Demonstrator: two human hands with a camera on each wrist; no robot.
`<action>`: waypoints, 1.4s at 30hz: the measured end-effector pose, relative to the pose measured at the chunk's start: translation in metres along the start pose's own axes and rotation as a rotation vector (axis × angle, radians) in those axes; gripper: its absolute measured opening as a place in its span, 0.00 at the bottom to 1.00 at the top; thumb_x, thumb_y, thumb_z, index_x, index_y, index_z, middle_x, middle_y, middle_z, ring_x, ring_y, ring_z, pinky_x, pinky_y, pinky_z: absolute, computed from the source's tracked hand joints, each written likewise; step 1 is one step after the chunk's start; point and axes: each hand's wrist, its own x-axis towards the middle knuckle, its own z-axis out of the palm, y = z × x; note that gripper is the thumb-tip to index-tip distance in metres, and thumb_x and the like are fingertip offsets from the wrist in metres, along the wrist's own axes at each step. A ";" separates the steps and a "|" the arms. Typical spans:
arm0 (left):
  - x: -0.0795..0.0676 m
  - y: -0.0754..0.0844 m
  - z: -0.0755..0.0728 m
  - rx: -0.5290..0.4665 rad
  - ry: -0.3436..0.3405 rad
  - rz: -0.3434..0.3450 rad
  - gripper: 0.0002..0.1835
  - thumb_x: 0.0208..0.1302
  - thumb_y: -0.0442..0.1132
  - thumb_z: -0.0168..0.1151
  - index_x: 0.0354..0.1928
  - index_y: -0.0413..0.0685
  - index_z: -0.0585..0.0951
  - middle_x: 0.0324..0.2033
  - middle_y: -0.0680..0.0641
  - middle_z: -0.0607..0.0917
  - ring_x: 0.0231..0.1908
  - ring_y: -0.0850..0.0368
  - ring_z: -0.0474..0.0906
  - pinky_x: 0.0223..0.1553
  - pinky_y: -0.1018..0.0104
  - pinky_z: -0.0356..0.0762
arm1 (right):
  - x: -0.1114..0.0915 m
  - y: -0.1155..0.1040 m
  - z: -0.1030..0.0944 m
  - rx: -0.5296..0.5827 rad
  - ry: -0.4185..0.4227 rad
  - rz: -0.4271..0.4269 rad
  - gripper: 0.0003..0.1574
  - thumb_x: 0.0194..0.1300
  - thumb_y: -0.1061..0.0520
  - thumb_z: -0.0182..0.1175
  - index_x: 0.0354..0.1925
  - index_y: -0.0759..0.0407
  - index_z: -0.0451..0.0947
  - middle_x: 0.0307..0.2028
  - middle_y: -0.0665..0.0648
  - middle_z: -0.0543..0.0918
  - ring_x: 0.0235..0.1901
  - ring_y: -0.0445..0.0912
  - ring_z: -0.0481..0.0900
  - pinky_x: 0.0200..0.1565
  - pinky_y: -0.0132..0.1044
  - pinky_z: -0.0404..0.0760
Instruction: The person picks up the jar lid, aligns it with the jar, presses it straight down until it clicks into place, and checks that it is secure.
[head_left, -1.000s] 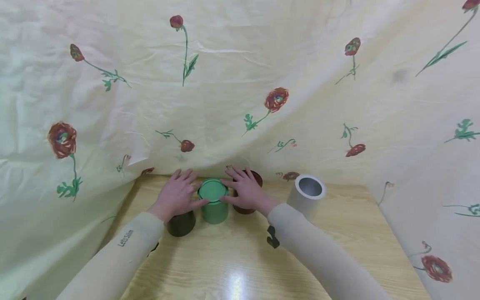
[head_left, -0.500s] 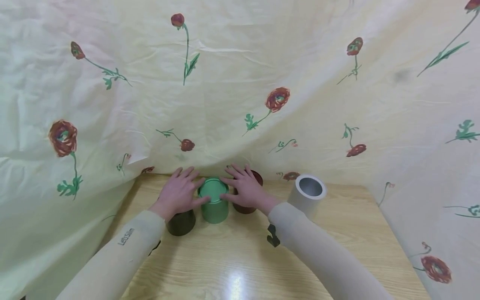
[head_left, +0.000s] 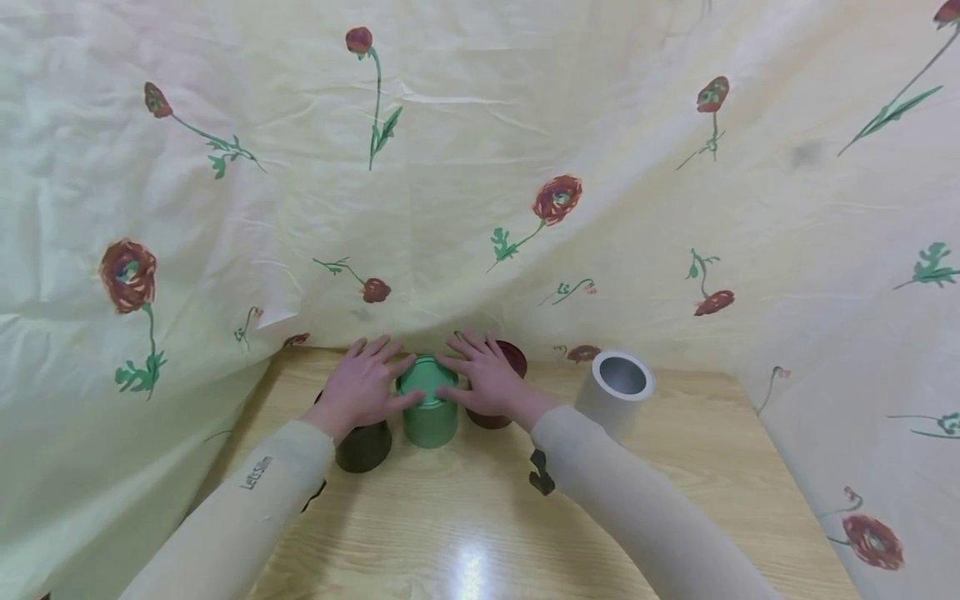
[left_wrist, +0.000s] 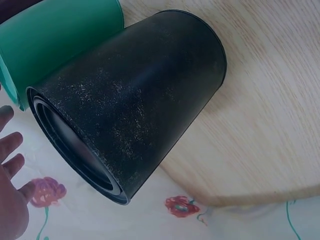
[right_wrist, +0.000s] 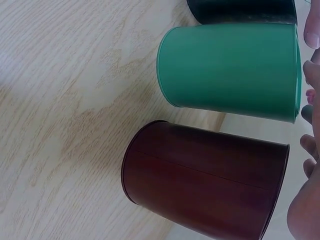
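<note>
A green can [head_left: 430,429] stands upright between a black can [head_left: 363,452] on the left and a dark red can [right_wrist: 205,177] on the right. My left hand [head_left: 362,387] is spread over the black can, its thumb and forefinger reaching to the green can's top. From the other side my right hand [head_left: 491,379] lies over the dark red can, fingers apart, thumb and forefinger also at the green can's top. In the left wrist view the black can's recessed lid [left_wrist: 75,142] shows. Both hands partly hide the outer cans in the head view.
A hollow grey cylinder [head_left: 603,408] with a thick pale rim stands to the right of my right hand. The wooden table [head_left: 450,517] ends at a hanging flowered cloth [head_left: 450,208] behind the cans and along both sides.
Both thumbs have slid slightly inward over the green can's top, and the forefingers sit a little closer together. The cans have not visibly moved.
</note>
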 end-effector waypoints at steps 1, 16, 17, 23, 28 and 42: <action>0.000 0.000 0.001 -0.005 -0.004 0.000 0.40 0.75 0.73 0.52 0.76 0.54 0.77 0.77 0.40 0.72 0.79 0.37 0.61 0.79 0.35 0.56 | -0.001 -0.001 -0.001 0.004 -0.008 0.006 0.41 0.78 0.34 0.59 0.78 0.52 0.72 0.81 0.64 0.62 0.83 0.65 0.48 0.80 0.70 0.44; 0.003 0.003 0.008 -0.028 -0.005 0.001 0.39 0.75 0.71 0.54 0.74 0.54 0.79 0.78 0.41 0.71 0.79 0.37 0.61 0.79 0.35 0.58 | -0.006 -0.004 -0.003 -0.022 -0.024 0.017 0.40 0.78 0.34 0.60 0.78 0.50 0.72 0.81 0.64 0.63 0.84 0.64 0.49 0.80 0.70 0.46; 0.002 0.004 0.008 -0.034 -0.003 0.001 0.39 0.75 0.71 0.54 0.74 0.54 0.79 0.78 0.41 0.71 0.79 0.37 0.61 0.79 0.35 0.58 | -0.006 -0.004 -0.003 -0.023 -0.022 0.019 0.40 0.78 0.34 0.60 0.78 0.50 0.72 0.81 0.64 0.63 0.83 0.64 0.49 0.80 0.70 0.47; -0.001 0.004 0.009 -0.098 -0.008 -0.010 0.39 0.74 0.71 0.56 0.75 0.53 0.78 0.78 0.41 0.70 0.80 0.36 0.59 0.79 0.35 0.56 | -0.007 -0.005 -0.002 0.012 -0.021 0.036 0.40 0.76 0.35 0.63 0.77 0.51 0.74 0.81 0.64 0.63 0.83 0.64 0.49 0.79 0.72 0.47; -0.004 0.003 0.010 -0.147 -0.017 -0.025 0.40 0.74 0.70 0.57 0.76 0.53 0.76 0.79 0.40 0.69 0.80 0.35 0.58 0.79 0.33 0.56 | -0.006 -0.011 -0.007 0.024 -0.052 0.058 0.41 0.76 0.35 0.63 0.77 0.50 0.73 0.82 0.64 0.62 0.84 0.62 0.46 0.79 0.72 0.46; -0.002 -0.001 0.011 -0.142 -0.040 -0.058 0.40 0.74 0.71 0.57 0.77 0.56 0.75 0.78 0.40 0.70 0.81 0.34 0.57 0.78 0.30 0.54 | 0.003 -0.013 -0.006 0.015 -0.072 0.129 0.41 0.74 0.32 0.64 0.77 0.45 0.73 0.82 0.62 0.61 0.84 0.62 0.47 0.79 0.71 0.48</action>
